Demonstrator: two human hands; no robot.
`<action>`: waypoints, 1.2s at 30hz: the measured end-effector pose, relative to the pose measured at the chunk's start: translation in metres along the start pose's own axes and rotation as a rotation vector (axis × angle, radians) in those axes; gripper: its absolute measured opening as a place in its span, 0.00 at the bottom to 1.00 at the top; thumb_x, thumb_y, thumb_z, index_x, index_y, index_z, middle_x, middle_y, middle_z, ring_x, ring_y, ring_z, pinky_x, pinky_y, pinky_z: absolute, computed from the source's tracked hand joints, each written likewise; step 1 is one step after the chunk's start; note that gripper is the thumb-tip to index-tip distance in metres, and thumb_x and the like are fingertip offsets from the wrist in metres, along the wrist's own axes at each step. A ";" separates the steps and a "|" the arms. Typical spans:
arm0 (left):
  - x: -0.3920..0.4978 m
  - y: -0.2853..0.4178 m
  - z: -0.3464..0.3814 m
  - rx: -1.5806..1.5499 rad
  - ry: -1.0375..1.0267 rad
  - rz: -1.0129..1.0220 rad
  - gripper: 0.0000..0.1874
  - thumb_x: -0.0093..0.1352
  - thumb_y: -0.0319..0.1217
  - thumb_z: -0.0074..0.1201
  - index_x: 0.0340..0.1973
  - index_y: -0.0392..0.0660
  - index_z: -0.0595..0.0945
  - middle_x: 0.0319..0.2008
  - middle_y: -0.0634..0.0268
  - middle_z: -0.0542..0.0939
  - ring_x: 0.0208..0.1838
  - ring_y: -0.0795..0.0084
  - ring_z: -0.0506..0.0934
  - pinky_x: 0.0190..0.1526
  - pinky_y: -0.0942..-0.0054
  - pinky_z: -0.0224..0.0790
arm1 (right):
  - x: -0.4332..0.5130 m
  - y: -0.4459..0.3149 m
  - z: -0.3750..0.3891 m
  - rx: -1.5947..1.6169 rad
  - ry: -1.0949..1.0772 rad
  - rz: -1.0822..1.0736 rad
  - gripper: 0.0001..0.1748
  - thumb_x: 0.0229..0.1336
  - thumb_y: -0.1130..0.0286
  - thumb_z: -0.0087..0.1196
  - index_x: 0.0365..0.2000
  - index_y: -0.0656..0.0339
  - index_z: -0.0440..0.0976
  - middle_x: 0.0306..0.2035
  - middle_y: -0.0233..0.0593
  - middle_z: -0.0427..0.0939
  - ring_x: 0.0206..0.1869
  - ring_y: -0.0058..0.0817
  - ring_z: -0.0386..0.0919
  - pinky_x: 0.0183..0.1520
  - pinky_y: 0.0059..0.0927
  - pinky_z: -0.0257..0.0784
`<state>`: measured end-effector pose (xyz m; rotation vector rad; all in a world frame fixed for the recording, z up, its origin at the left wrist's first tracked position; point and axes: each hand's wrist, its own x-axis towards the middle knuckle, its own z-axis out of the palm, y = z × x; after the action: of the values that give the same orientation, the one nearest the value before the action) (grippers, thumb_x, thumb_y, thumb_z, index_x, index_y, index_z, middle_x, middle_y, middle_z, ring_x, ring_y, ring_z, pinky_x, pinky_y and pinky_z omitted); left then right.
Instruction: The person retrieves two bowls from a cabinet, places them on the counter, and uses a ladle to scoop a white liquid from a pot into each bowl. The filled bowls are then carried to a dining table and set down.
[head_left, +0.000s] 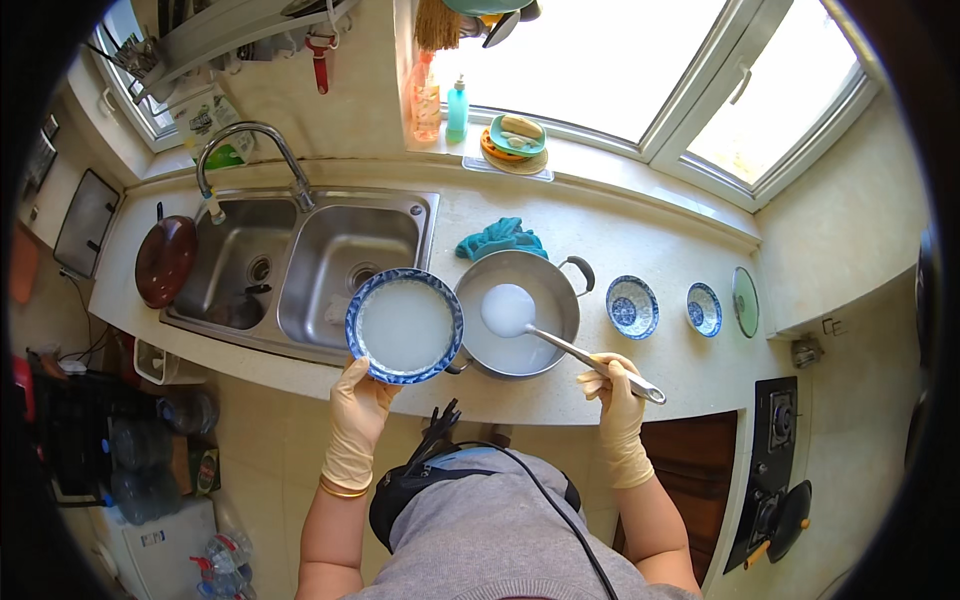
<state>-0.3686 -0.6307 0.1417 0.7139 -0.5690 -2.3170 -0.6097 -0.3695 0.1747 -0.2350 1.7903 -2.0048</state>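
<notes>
My gloved left hand (356, 420) grips the lower rim of a blue-and-white bowl (405, 326) full of cloudy whitish liquid, held up beside the pot, over the counter's front edge. A metal ladle (559, 341) is in my gloved right hand (619, 390); its round bowl, filled with the same whitish liquid, is over the two-handled metal pot (566, 281). More whitish liquid stands in the pot. Right of the pot, two smaller-looking blue-and-white bowls (632, 307) (704, 310) sit on the counter, both without liquid.
A double steel sink (360, 247) with a curved faucet (255, 127) lies left; a red-brown lid (166, 262) rests at its edge. A teal cloth (502, 238) lies behind the pot. A glass lid (745, 302) is far right, a gas stove (765, 457) beyond the counter's corner.
</notes>
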 end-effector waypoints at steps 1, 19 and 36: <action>0.000 0.000 -0.001 -0.009 0.002 -0.012 0.21 0.72 0.32 0.53 0.60 0.42 0.75 0.57 0.59 0.79 0.58 0.63 0.80 0.57 0.60 0.80 | 0.000 -0.005 -0.001 -0.001 -0.001 -0.003 0.17 0.71 0.64 0.47 0.44 0.70 0.77 0.28 0.48 0.83 0.26 0.24 0.79 0.31 0.22 0.74; 0.002 -0.007 -0.002 0.023 -0.006 -0.091 0.23 0.71 0.33 0.54 0.60 0.41 0.75 0.57 0.58 0.80 0.57 0.62 0.81 0.55 0.62 0.81 | -0.002 -0.096 -0.007 -0.093 -0.017 -0.063 0.17 0.71 0.66 0.43 0.41 0.71 0.76 0.26 0.50 0.83 0.21 0.20 0.74 0.26 0.19 0.70; 0.019 -0.043 0.068 -0.040 -0.235 -0.310 0.21 0.77 0.28 0.47 0.65 0.45 0.72 0.59 0.60 0.78 0.60 0.66 0.78 0.61 0.62 0.76 | -0.044 -0.123 0.012 -0.179 -0.027 -0.219 0.16 0.71 0.68 0.41 0.41 0.70 0.76 0.26 0.51 0.83 0.19 0.22 0.75 0.25 0.19 0.71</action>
<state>-0.4417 -0.5991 0.1629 0.5449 -0.5440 -2.7174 -0.5912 -0.3537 0.3039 -0.5317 2.0034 -1.9721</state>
